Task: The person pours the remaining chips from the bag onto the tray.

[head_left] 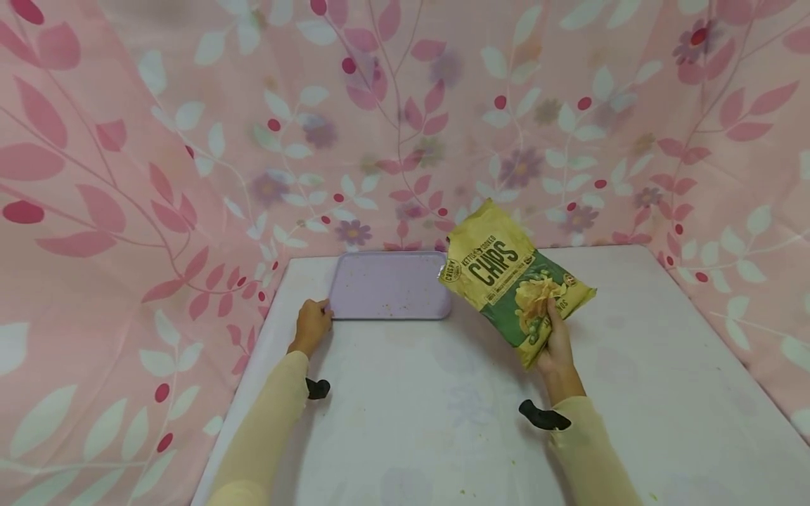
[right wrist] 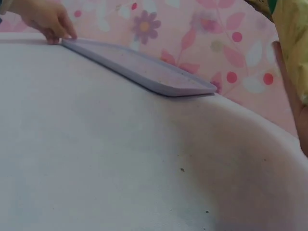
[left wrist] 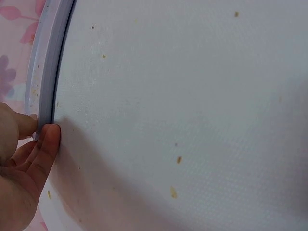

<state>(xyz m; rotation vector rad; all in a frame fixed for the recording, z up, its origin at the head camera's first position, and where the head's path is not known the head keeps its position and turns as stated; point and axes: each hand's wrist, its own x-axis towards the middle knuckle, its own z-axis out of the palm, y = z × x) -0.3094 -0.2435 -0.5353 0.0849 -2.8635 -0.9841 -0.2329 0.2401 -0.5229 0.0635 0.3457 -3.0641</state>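
Observation:
A lavender tray [head_left: 389, 284] with crumbs on it lies at the back of the white table. My left hand [head_left: 312, 325] pinches its near left corner; in the left wrist view the thumb is over the tray's rim [left wrist: 48, 72] and the fingers [left wrist: 48, 144] are against its outer side. My right hand [head_left: 557, 348] grips a yellow and green bag of chips [head_left: 506, 274] by its lower part, thumb across the front. The bag is held tilted above the table, to the right of the tray, overlapping its right edge in the head view. In the right wrist view only part of the bag [right wrist: 293, 43] shows.
Small crumbs [left wrist: 179, 160] are scattered on the white tabletop [head_left: 405, 393]. Pink floral cloth [head_left: 405, 126] hangs behind the table and along both sides, close to the tray's far edge. A black strap piece [head_left: 544, 416] sticks out at each wrist.

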